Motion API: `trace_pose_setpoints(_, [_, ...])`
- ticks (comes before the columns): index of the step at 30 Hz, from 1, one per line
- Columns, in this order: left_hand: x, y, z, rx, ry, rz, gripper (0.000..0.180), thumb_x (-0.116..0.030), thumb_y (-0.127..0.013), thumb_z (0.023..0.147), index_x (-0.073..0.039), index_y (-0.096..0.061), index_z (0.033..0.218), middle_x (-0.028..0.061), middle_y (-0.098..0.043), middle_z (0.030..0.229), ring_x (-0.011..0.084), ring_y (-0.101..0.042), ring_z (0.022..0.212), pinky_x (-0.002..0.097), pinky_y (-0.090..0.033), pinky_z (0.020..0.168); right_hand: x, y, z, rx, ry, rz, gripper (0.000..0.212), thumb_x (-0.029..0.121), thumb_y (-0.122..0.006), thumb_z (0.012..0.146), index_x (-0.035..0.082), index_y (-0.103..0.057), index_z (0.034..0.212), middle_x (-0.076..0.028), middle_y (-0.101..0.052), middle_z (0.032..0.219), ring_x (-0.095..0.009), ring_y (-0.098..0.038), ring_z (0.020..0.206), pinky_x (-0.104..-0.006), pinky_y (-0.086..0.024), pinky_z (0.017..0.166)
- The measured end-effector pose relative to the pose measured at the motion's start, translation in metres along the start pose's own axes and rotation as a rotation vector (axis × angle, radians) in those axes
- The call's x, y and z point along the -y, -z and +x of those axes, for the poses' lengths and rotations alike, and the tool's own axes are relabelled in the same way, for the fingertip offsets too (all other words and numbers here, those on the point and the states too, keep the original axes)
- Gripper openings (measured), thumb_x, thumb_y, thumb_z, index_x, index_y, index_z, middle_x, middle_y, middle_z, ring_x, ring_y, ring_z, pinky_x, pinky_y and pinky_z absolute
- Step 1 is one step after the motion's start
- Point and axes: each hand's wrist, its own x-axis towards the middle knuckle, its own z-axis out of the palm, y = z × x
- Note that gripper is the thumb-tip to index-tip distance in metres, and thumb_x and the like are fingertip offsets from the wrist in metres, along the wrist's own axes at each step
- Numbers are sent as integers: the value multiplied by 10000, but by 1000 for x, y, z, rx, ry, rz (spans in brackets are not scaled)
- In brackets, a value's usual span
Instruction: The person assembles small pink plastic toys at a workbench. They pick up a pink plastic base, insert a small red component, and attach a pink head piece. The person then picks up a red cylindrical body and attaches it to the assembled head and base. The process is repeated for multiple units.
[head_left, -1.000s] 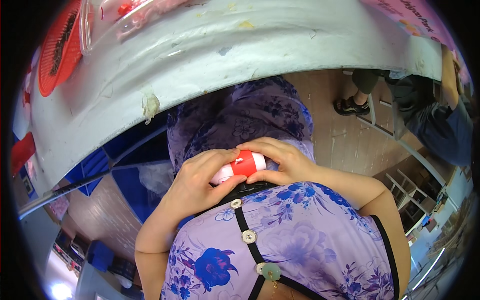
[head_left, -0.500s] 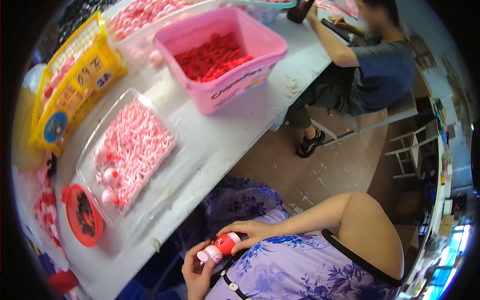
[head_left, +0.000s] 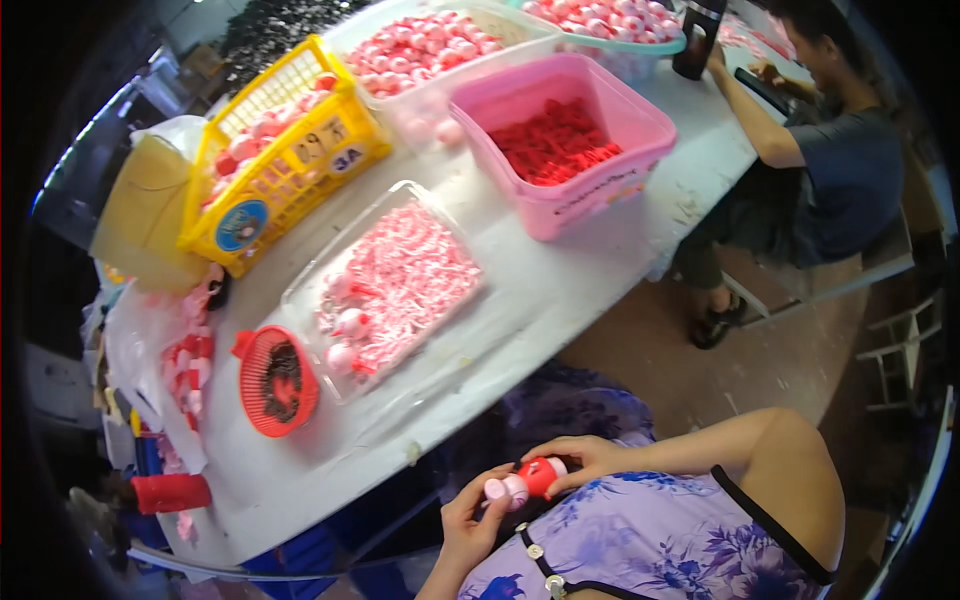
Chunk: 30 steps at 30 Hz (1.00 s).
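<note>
Close to my body, in front of the purple flowered clothing, both hands hold a small pink-and-red toy figure [head_left: 537,477]. My left hand [head_left: 472,522] pinches the pink head end with thumb and fingers. Wrapped around the red body and its pale end is my right hand [head_left: 592,458]. On the table above them, a clear tray [head_left: 388,388] holds many small pink-and-white curled pieces and several pink ball-shaped heads. A red basket [head_left: 250,392] with small dark pieces stands to its left.
A pink tub [head_left: 545,207] of red pieces stands on the white table [head_left: 470,345]. Behind are a yellow basket [head_left: 300,195], a clear bin [head_left: 440,80] and a teal-rimmed basin [head_left: 635,45] of pink parts. A seated person [head_left: 845,165] and dark bottle [head_left: 697,38] are far right.
The view has swung, so the table, containers and hands appear shifted to the right. Both hands keep the toy figure between them, with little change in grip.
</note>
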Motion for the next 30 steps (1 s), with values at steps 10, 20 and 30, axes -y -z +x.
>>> trace_pose_setpoints(10, [-88, 3, 9, -270, -512, -84, 371, -218, -597, 905, 103, -593, 1092, 219, -654, 1030, 349, -645, 949, 427, -473, 938, 127, 13, 25, 102, 525, -263, 590, 291, -727, 811, 3, -491, 1269, -141, -546, 1222, -243, -538, 1133, -334, -422, 956])
trace_pose_setpoints(20, [-115, 38, 48, 38, -290, 114, 369, -223, -604, 916, 60, -572, 1151, 142, -628, 1130, 175, -593, 1006, 319, -487, 861, 120, 17, 33, 26, 316, -69, 712, 301, -728, 820, 15, -386, 1375, -155, -486, 1313, -218, -475, 1214, -331, -375, 1025])
trace_pose_setpoints(30, [-291, 156, 204, -706, -831, 358, 589, -345, -620, 903, 28, -443, 1323, 249, -511, 1272, 250, -518, 1179, 313, -445, 941, 158, 26, 70, -300, 742, -231, 458, 73, -601, 876, 39, -476, 1315, -167, -461, 1344, -269, -460, 1233, -355, -398, 1001])
